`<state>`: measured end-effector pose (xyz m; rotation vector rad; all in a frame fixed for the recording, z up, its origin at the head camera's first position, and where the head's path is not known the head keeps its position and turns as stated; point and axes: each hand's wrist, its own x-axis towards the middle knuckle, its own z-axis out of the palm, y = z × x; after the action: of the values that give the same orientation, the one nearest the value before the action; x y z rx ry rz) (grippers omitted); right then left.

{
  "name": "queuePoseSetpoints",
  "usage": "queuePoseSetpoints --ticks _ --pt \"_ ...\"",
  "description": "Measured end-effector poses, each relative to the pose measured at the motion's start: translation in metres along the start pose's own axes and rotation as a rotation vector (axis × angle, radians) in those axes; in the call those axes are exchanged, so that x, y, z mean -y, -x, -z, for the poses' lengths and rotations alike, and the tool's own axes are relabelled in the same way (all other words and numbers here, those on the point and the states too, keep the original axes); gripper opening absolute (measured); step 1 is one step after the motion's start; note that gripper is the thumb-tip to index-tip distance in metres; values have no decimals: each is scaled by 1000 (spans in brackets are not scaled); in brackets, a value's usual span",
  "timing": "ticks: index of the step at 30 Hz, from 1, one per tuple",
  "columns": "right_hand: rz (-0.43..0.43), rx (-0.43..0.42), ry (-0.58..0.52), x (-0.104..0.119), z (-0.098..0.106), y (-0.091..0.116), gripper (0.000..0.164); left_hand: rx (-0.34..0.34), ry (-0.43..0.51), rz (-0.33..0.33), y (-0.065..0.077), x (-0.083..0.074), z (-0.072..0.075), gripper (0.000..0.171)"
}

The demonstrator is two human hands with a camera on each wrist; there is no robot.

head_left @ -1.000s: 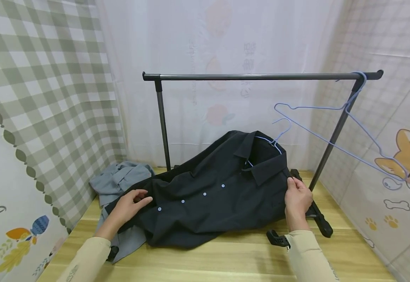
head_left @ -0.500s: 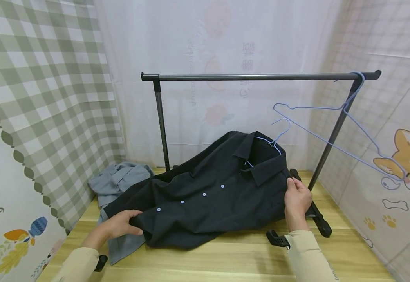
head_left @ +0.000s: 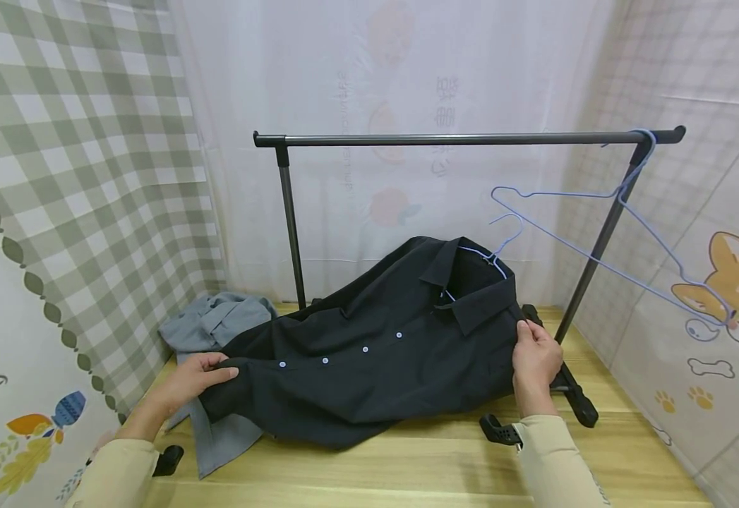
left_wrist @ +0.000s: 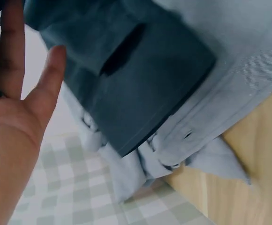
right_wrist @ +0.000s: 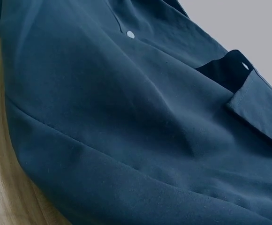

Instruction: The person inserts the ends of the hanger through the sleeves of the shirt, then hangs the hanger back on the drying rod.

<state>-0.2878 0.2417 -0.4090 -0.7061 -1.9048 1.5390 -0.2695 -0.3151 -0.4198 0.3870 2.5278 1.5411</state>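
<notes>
The fingers point(head_left: 526, 330) of the right hand point(head_left: 537, 360) are pinched on the shoulder of a black button-up shirt point(head_left: 375, 381), just below its collar point(head_left: 480, 307). By the left hand point(head_left: 181, 384) the shirt's lower front edge appears to be pinched between thumb and fingers, though in the left wrist view the contact is cut off at the side and cannot be confirmed there.

The shirt is laid slantwise on the wooden surface point(head_left: 375, 483), front upward, with its collar end raised near the right leg of the clothes rack point(head_left: 458, 140). A blue wire hanger point(head_left: 506, 244) is set inside the neck, its hook standing out above the collar, presumably so that it is left unobstructed by cloth. Because the shirt is gripped at shoulder and lower edge, it is spanned between both hands, apparently so that the front is drawn straight and the row of pale buttons point(head_left: 399, 335) is laid uppermost; soft folds are nonetheless seen.

A grey garment point(head_left: 217, 317) is bunched at the left, partly covered by the shirt's lower end. A second blue hanger point(head_left: 572, 194) is hung bare at the rack's right end, off the surface.
</notes>
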Motion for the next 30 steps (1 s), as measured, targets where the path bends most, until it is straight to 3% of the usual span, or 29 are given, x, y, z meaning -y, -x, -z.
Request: queuePoseSetpoints --ticks 3,8,12,16,19,25,28,30 --pt "2 -1 3 0 0 0 38 -121 -69 49 -1 -3 7 28" --pt "-2 0 0 1 -1 0 38 -359 -344 65 -4 -3 4 35" --pt "1 -1 -6 2 -1 0 38 -461 -439 -18 -4 1 -10 33" --pt "1 -3 -7 3 -1 0 38 -512 -514 -166 -4 2 -32 12" --pt "5 -5 -7 4 -2 0 38 -418 -541 -267 -6 0 -55 15" --pt "21 2 6 10 -4 -1 38 20 -588 -412 -9 -4 -111 8" --pt "39 7 24 13 -5 -1 38 172 -693 -473 -11 -4 -138 27" --pt "53 14 34 15 -5 -1 38 226 -787 -523 -12 -3 -152 36"
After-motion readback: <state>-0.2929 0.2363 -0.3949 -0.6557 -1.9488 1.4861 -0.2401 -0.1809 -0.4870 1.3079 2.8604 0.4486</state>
